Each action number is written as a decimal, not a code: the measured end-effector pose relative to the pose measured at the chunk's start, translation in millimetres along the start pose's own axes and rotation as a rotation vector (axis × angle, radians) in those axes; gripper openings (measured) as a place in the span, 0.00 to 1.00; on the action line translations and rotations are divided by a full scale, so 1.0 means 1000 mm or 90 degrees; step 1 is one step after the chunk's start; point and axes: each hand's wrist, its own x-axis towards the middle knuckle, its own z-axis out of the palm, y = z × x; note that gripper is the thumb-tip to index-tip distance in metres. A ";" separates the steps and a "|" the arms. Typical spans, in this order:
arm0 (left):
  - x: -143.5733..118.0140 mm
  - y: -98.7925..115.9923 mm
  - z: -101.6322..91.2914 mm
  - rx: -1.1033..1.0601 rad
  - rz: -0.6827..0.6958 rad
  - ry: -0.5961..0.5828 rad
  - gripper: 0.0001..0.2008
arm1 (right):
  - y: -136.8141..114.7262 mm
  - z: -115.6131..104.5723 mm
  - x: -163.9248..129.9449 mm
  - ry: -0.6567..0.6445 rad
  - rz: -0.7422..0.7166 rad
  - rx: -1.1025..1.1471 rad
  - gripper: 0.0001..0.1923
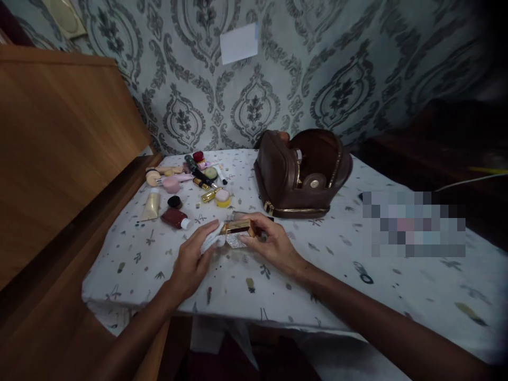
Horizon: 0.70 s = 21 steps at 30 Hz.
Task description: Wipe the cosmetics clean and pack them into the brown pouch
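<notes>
Patterned grey-green wallpaper [317,79] fills the view behind your table, with a pale paper note [239,42] stuck on it. To your left stands a wooden cabinet [59,148]. Your table wears a white cloth [337,275] printed with small motifs. On it, towards the back, a brown leather cosmetic bag [301,174] lies unzipped and gaping, gold zip teeth showing. Left of the bag sits a scatter of make-up: a cream tube [151,206], a dark red bottle [174,218], a pink puff [171,184] and a small yellow-lidded pot [222,198].

Near the table's front edge, your right hand [273,243] closes its fingers around a small gold case [238,227], boxy and shiny, with a glittery silver face on its underside. Your left hand [194,259] presses a white cloth or tissue [212,239] against the case's left end, fingers curled narrowly on the wad. Both hands meet just above the cloth, well in front of the bag.
</notes>
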 end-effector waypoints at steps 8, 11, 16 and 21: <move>0.005 0.010 -0.002 -0.058 -0.076 0.015 0.18 | 0.009 0.006 -0.001 -0.033 0.052 0.115 0.18; 0.001 0.007 0.002 -0.037 -0.050 0.003 0.19 | 0.009 0.003 0.000 -0.056 0.035 0.038 0.17; -0.005 0.007 0.006 -0.032 -0.079 -0.016 0.21 | 0.001 -0.002 0.005 -0.135 0.041 0.020 0.16; -0.003 0.010 0.006 -0.047 -0.083 -0.043 0.21 | 0.006 0.000 0.004 -0.086 0.108 0.100 0.22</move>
